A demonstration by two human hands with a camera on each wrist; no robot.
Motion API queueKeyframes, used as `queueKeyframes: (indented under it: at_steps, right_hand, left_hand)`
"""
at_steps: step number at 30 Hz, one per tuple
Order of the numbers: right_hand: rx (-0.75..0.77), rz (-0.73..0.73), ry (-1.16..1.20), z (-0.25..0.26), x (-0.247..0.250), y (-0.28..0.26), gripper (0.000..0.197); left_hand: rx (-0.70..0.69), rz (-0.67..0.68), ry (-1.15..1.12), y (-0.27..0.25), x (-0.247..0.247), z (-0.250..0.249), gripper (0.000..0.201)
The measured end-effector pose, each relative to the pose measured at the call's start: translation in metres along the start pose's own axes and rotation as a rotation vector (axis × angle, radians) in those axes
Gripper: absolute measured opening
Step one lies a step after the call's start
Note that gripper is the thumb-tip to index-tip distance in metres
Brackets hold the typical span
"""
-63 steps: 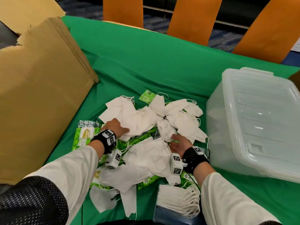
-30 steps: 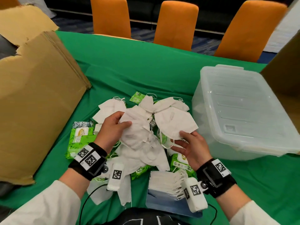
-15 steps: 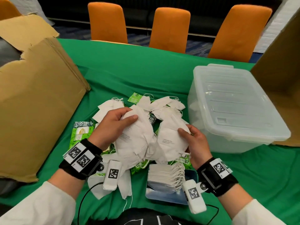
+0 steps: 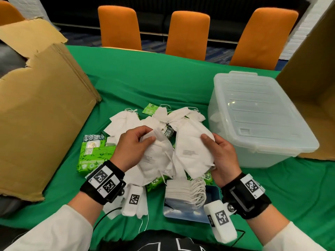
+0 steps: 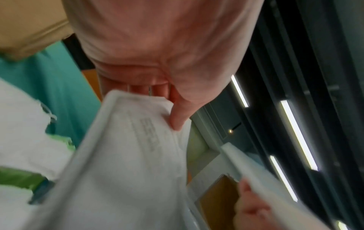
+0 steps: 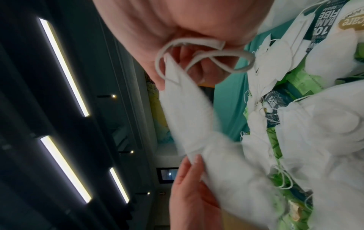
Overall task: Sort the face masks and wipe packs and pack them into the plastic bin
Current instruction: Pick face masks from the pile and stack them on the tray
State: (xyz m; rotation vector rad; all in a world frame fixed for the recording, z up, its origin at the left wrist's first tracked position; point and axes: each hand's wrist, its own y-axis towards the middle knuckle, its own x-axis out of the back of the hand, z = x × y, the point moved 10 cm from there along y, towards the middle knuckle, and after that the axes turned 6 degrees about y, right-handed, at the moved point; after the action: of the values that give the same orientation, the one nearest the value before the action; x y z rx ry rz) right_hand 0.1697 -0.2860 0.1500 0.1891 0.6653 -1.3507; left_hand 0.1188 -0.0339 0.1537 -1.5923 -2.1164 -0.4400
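My left hand [image 4: 135, 145] grips a bunch of white folded face masks [image 4: 155, 160], thumb on top; the left wrist view shows the thumb [image 5: 179, 115] pressed on a mask [image 5: 126, 155]. My right hand [image 4: 217, 151] pinches another white face mask [image 4: 192, 151] held up beside the first; its ear loops [image 6: 197, 51] hang by my palm. Both are lifted above a pile of loose masks [image 4: 125, 122] and green wipe packs [image 4: 94, 153] on the green table. The clear plastic bin [image 4: 253, 116] stands at right with its lid on.
A stack of flat masks [image 4: 184, 192] lies on a blue box near my body. Large cardboard sheets [image 4: 39, 109] lean at left, and a cardboard box [image 4: 311, 87] stands behind the bin. Orange chairs [image 4: 186, 33] line the far table edge.
Both hands went from pressing on the pile to lifting masks off it. The left bunch and the right mask have come up closer to me and stand side by side.
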Motion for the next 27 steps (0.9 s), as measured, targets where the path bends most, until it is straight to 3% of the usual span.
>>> queueKeyframes:
  at_steps: [4,9,14,17,20,22,25,27]
  right_hand:
    - [0.061,0.129,-0.019,0.016,-0.021,-0.010,0.017]
    - [0.259,0.137,-0.371,0.015,-0.034,-0.006,0.012]
    - [0.134,0.136,-0.145,-0.003,-0.030,-0.001,0.011]
    - [0.125,0.147,-0.145,-0.007,-0.029,-0.002,0.008]
    - [0.074,0.163,-0.132,-0.012,-0.030,-0.004,0.017]
    - [0.043,0.202,-0.186,-0.015,-0.029,-0.003,0.036]
    - [-0.146,0.242,-0.266,-0.035,-0.016,0.001,0.066]
    - [-0.288,0.245,-0.312,-0.048,-0.001,0.001,0.055]
  left_hand:
    - [-0.024,-0.093,0.059,0.000,0.012,-0.008,0.010]
    - [-0.023,0.005,-0.421,-0.006,-0.012,-0.044,0.016]
    - [0.096,0.110,-0.665,-0.018,-0.037,-0.053,0.020]
    - [0.098,0.134,-0.723,-0.023,-0.043,-0.053,0.027]
    - [-0.007,0.215,-0.607,-0.027,-0.052,-0.058,0.054]
    - [-0.056,0.216,-0.470,-0.024,-0.052,-0.052,0.062]
    - [-0.020,0.172,-0.386,-0.017,-0.046,-0.032,0.046]
    - [-0.023,0.137,-0.331,-0.013,-0.038,-0.021,0.026]
